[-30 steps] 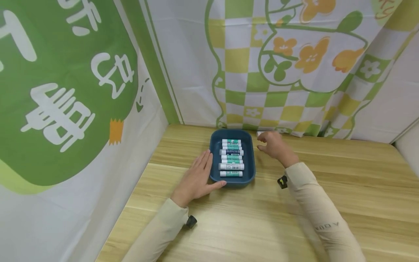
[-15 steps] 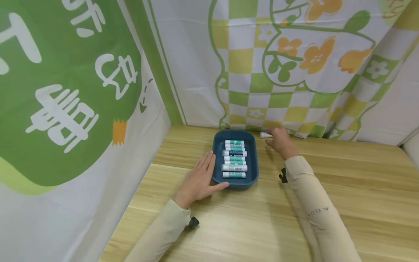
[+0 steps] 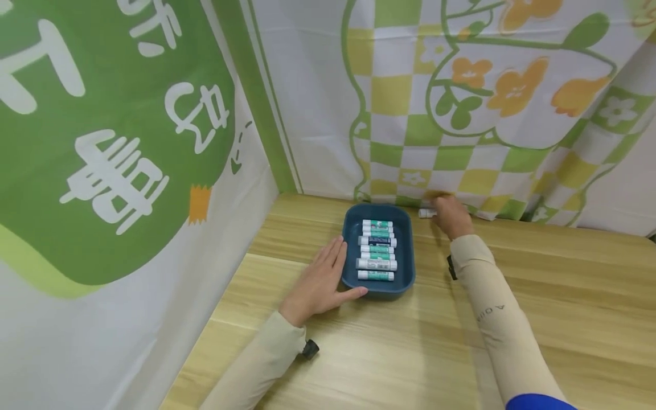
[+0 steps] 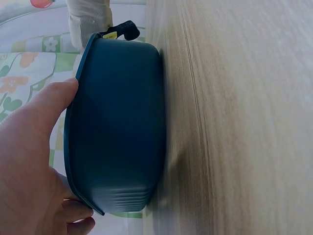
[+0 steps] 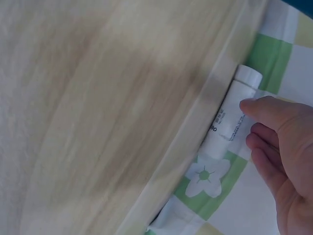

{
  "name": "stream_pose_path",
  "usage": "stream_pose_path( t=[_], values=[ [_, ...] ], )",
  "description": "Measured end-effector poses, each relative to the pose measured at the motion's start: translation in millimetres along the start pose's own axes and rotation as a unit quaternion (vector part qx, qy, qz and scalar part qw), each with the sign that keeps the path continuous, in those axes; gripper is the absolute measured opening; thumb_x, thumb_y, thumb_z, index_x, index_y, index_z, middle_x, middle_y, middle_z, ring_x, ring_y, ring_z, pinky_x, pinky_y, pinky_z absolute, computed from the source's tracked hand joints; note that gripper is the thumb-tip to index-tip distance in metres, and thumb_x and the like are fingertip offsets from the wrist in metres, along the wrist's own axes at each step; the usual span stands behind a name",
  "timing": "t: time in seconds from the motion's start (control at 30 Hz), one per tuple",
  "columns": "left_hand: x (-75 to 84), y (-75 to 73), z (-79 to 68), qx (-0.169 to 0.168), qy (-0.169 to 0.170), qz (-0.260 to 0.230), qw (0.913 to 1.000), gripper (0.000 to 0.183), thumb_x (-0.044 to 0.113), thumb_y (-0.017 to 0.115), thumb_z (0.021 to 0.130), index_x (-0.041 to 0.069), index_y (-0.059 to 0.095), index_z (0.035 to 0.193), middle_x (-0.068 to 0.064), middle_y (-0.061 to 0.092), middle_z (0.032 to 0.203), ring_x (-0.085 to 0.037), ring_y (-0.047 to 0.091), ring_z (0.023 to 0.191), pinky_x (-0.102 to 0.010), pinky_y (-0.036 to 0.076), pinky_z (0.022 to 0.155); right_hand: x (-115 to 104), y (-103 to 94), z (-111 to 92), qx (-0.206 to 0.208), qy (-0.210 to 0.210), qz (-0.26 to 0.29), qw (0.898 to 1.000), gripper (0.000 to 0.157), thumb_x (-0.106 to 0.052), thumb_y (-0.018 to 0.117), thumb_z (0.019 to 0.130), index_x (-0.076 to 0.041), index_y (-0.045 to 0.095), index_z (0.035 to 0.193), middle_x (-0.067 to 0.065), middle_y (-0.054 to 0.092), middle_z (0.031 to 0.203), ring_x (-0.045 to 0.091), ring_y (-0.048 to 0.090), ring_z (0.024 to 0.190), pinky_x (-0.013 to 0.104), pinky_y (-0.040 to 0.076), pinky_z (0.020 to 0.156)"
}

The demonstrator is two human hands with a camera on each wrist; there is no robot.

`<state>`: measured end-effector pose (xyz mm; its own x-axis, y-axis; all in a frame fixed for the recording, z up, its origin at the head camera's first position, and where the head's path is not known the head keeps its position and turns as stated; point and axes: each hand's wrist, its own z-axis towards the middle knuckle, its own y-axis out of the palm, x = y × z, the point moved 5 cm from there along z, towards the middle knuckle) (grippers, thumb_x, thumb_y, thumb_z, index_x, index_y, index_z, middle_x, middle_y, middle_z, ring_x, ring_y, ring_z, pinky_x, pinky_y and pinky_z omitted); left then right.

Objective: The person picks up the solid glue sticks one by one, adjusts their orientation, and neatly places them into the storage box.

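Observation:
My left hand (image 3: 319, 285) rests at the near-left corner of a dark blue plastic bin (image 3: 405, 278), fingers straight along its left side. In the left wrist view the thumb lies at the rim of the bin (image 4: 115, 112). Several glue sticks lie in a column in the bin, mostly white and green, one with a dark blue label (image 3: 377, 241). At the table's back edge lies a white glue stick (image 5: 227, 112), against the cloth. My right hand (image 3: 453, 217) covers its right part; in the right wrist view the thumb tip overlaps it and the other fingers are bent beside it.
The wooden table (image 3: 553, 296) ends at a hanging checked cloth (image 3: 441, 154) at the back. A white and green printed cloth (image 3: 128, 256) hangs along the left side. A black strap-mounted device (image 3: 310, 349) sits on the left wrist.
My right hand has shifted right and back over the white glue stick, leaving only its left end showing in the head view. The left hand keeps its place on the bin.

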<state>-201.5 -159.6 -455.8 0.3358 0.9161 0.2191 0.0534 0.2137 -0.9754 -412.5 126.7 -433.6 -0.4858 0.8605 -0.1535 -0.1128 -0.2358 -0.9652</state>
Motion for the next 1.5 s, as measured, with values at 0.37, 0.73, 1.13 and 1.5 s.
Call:
stream_pose_path(
  t=[0.37,0.73,1.13,1.5],
  values=[
    [0.5,1.7,0.4,-0.002,0.000,-0.007,1.0000,0.117,0.083,0.045,0.095,0.001,0.007,0.169,-0.015,0.003,0.179,-0.030,0.009,0.167,-0.046,0.017,0.136,5.2,11.8,5.6,-0.002,-0.013,-0.038,0.999,0.011,0.005,0.077,0.087,0.008,0.074,0.097,0.028,0.075,0.096,0.043,0.074,0.084,0.056,0.062,0.078],
    [3.1,2.7,2.3,0.002,0.003,-0.003,1.0000,0.116,0.083,0.045,0.096,0.001,0.008,0.169,-0.016,0.005,0.179,-0.029,0.008,0.167,-0.045,0.017,0.136,13.7,14.0,3.4,-0.045,0.004,-0.028,0.999,0.012,0.006,0.072,0.091,0.006,0.076,0.103,0.028,0.076,0.100,0.045,0.075,0.089,0.059,0.063,0.079],
    [2.3,2.2,1.0,-0.003,-0.003,-0.009,1.0000,0.115,0.081,0.045,0.096,0.001,0.007,0.169,-0.016,0.003,0.179,-0.029,0.007,0.168,-0.046,0.017,0.136,15.1,7.4,-8.3,-0.102,0.005,0.002,0.995,0.012,-0.005,0.080,0.090,0.004,0.078,0.098,0.022,0.078,0.095,0.036,0.075,0.082,0.053,0.063,0.075],
    [4.0,-1.6,0.2,-0.002,-0.001,-0.012,0.9999,0.115,0.080,0.047,0.097,-0.001,0.009,0.169,-0.017,0.006,0.179,-0.030,0.009,0.167,-0.048,0.018,0.136,3.9,-8.6,-22.3,-0.094,-0.042,0.035,0.994,0.023,-0.004,0.079,0.090,-0.007,0.068,0.069,0.005,0.068,0.073,0.014,0.050,0.058,0.029,0.042,0.055]
  ],
)
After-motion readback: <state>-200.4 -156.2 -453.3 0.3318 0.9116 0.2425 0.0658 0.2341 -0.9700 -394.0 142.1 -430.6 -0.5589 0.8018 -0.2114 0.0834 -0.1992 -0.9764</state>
